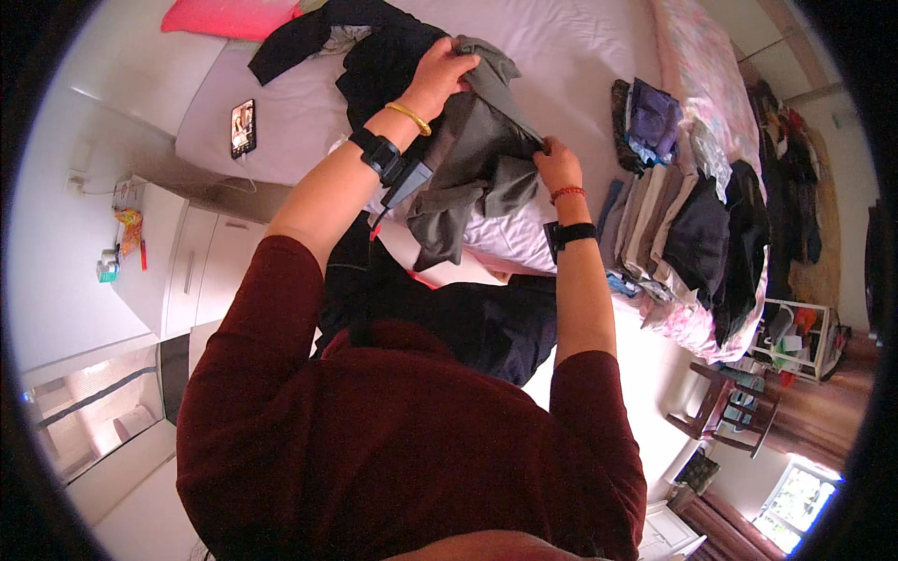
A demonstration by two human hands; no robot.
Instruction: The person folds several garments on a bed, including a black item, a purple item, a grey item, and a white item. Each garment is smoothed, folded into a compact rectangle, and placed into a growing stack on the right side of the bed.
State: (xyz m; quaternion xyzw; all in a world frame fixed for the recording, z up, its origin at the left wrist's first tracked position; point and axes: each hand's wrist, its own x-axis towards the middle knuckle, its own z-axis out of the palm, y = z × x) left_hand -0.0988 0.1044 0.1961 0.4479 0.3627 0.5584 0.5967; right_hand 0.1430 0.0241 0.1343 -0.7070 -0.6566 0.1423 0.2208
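A grey cloth garment (484,133) is stretched between my two hands above the near edge of the bed. My left hand (440,76) pinches its upper part, with a gold bangle and a black strap on that wrist. Farther down and to the right, my right hand (558,165) grips the garment's edge; a red bead bracelet circles the wrist. The lower folds of the garment hang over the bed's edge. Behind my left hand lies a black long-sleeved garment (382,59), spread on the pale pink bedsheet (561,49) and partly hidden by my arm and the grey cloth.
On the right of the bed sit a row of folded clothes (642,217), a purple folded garment (654,120) and black clothing (701,235). A lit phone (243,130) with a cable lies at left, near a white cabinet (203,259). A wooden chair (722,407) stands at lower right.
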